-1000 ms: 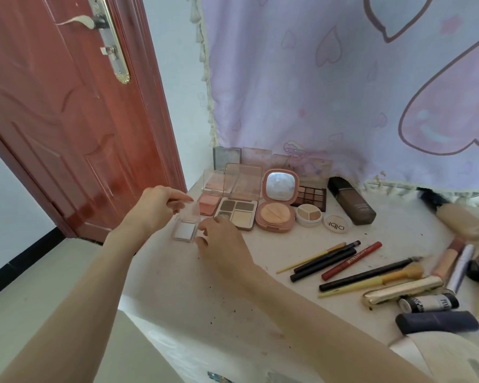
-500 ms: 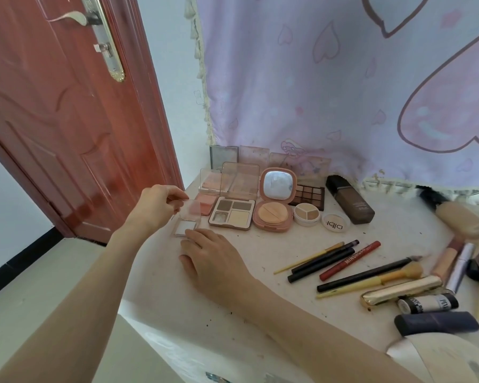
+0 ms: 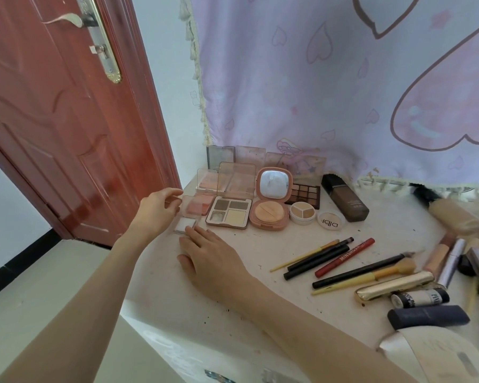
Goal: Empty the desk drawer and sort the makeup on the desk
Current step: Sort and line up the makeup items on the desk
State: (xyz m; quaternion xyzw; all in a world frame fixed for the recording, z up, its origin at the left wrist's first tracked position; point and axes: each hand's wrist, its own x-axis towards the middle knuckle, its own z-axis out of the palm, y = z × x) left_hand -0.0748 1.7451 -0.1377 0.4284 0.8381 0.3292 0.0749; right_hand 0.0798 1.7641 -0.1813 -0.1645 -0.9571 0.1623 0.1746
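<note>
Left hand [image 3: 161,207] pinches the clear lid of the small white compact [image 3: 185,224] at the bench's [image 3: 233,272] left corner; right hand [image 3: 208,257] lies flat, fingertips touching its base. Risk: a nudge could send it over the nearby edge.

A lilac curtain [image 3: 329,78] printed with outlined hearts is hanging behind a speckled white desk [image 3: 260,272], beside a reddish-brown door [image 3: 53,120] with a brass lock plate [image 3: 105,48]. Pink compacts [image 3: 270,208], a brown-and-cream palette [image 3: 228,214], a red pencil [image 3: 346,257] and a gold tube [image 3: 393,286] are showing among black pencils [image 3: 318,258].
</note>
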